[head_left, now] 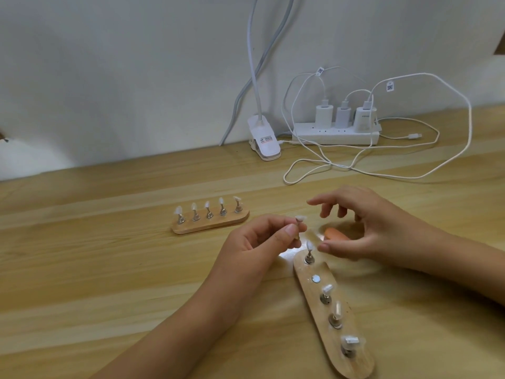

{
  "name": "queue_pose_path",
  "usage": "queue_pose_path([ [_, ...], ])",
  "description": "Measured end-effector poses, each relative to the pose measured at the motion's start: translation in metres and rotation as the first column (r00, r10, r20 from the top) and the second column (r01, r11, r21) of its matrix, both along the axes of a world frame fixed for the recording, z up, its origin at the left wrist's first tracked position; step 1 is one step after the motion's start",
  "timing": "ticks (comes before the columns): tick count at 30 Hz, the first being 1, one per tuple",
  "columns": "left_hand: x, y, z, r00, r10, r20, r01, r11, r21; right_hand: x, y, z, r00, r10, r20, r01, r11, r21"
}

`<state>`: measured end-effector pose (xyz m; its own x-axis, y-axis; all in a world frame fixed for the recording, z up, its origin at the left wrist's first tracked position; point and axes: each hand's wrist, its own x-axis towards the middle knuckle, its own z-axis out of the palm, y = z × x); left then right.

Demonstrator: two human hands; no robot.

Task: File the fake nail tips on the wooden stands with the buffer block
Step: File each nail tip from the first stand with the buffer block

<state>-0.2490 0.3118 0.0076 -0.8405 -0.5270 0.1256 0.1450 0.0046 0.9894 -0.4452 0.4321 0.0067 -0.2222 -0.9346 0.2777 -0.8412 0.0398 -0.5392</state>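
Tip (300, 218) on its peg, lifted off near stand (360, 365), pinched in left hand (262, 242), likely raised for easier filing. Bare magnet (316, 279) marks its slot. Right hand (369, 225) spread loose over orange buffer (334, 234) on table (109, 269), probably reaching for it.

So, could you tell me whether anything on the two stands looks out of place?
Only one thing: the near stand has a bare metal disc in its second slot from the far end, where a peg should sit. The left hand pinches a loose peg topped with a nail tip.
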Motion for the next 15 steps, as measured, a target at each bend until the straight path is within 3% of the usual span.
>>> queue_pose_path([
  [3,0.000,0.000,0.000,1.000,0.006,0.001,-0.006,1.000,0.014,-0.016,0.005,0.012,0.996,0.092,0.000,-0.089,0.962,0.258],
  [7,0.000,0.000,0.000,1.000,0.000,0.001,0.000,1.000,0.011,-0.031,0.014,0.024,0.968,0.253,0.002,-0.215,0.822,0.527],
  [12,0.000,0.001,0.003,1.000,-0.014,0.014,0.014,1.000,0.002,-0.029,0.012,0.025,0.977,0.203,0.069,-0.213,0.882,0.421],
  [15,0.000,0.001,0.002,0.999,-0.038,0.011,0.038,0.999,0.007,-0.022,0.007,0.024,0.991,0.119,0.067,-0.132,0.959,0.251],
])
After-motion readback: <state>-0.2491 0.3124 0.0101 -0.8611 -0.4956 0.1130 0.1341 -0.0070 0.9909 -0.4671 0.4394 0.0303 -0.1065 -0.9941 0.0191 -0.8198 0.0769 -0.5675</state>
